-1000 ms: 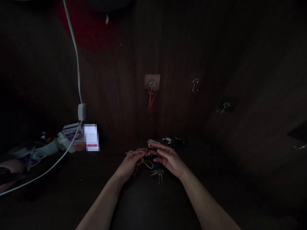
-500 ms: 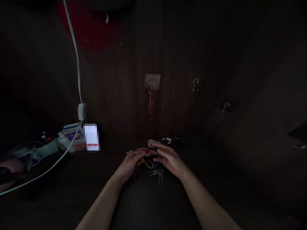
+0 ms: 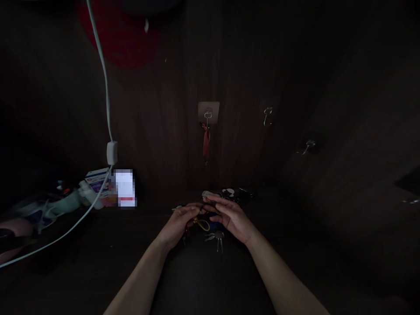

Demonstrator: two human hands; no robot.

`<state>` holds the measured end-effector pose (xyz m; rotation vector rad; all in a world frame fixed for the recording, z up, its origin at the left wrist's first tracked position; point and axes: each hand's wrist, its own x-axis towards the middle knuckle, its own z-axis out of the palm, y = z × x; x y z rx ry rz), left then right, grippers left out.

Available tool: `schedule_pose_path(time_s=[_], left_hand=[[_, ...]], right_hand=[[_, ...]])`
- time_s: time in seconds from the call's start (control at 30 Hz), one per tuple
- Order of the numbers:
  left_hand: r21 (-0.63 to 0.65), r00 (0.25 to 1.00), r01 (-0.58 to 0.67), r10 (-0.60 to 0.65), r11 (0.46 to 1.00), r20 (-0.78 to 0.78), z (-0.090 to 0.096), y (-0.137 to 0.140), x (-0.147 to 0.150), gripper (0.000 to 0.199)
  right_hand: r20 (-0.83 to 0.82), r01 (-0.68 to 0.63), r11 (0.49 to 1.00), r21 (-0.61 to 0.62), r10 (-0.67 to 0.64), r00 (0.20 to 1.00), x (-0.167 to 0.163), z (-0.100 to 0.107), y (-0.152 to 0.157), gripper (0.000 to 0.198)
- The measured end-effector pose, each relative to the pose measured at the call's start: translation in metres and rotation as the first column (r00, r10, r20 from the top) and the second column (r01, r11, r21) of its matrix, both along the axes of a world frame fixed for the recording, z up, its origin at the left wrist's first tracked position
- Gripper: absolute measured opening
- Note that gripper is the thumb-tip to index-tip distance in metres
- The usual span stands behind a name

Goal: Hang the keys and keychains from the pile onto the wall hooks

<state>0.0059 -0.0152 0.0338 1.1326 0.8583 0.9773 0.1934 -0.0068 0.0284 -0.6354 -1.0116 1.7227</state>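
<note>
My left hand [image 3: 176, 225] is closed in a pinch at the middle of the dark surface. What sits between its thumb and fingertips is small, dark and hard to make out. A yellow cord loop [image 3: 204, 225] hangs just under those fingertips. Curved over from the other side, my right hand [image 3: 232, 219] has its fingers apart, their tips close to the left fingertips. Below and between both hands lie several metal keys [image 3: 219, 237]. A dark blue thing [image 3: 215, 225] shows partly beneath my right hand. Small reddish items [image 3: 187, 232] lie under my left hand.
Behind my hands sit a black-and-white trinket [image 3: 228, 192] and a pale round-ended item [image 3: 210, 195]. A red strap [image 3: 206, 144] hangs from a wall hook [image 3: 208, 114]; more hooks [image 3: 268, 116] line the wall. At left are a white cable [image 3: 105, 78], boxes [image 3: 97, 177] and a lit blurred screen [image 3: 125, 186].
Both hands stay in nearly the same place, with only slight finger movement at the left fingertips. The surroundings look the same.
</note>
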Motion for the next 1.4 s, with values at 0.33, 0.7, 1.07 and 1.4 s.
schedule_pose_path(time_s=[0.33, 0.7, 1.07, 1.4], left_hand=[[-0.007, 1.000, -0.008, 0.008, 1.000, -0.008, -0.0015, 0.0010, -0.0001, 0.024], [-0.018, 1.000, -0.013, 0.013, 1.000, -0.018, 0.0030, -0.0017, 0.0012, 0.030], [-0.004, 0.999, -0.027, 0.027, 1.000, -0.026, -0.0029, 0.0019, -0.0009, 0.030], [0.007, 0.997, -0.025, 0.026, 1.000, -0.075, -0.0004, 0.0014, -0.0007, 0.029]], right_hand=[[-0.001, 0.004, 1.000, -0.001, -0.005, 1.000, 0.0003, 0.0000, 0.0005, 0.032], [0.009, 0.006, 1.000, 0.001, -0.006, 1.000, -0.0001, -0.0003, 0.0003, 0.029], [0.012, 0.024, 1.000, 0.008, -0.024, 1.000, 0.0010, -0.0001, 0.0000, 0.028], [0.088, 0.195, 0.976, 0.098, -0.203, 0.975, -0.0028, 0.0026, -0.0010, 0.015]])
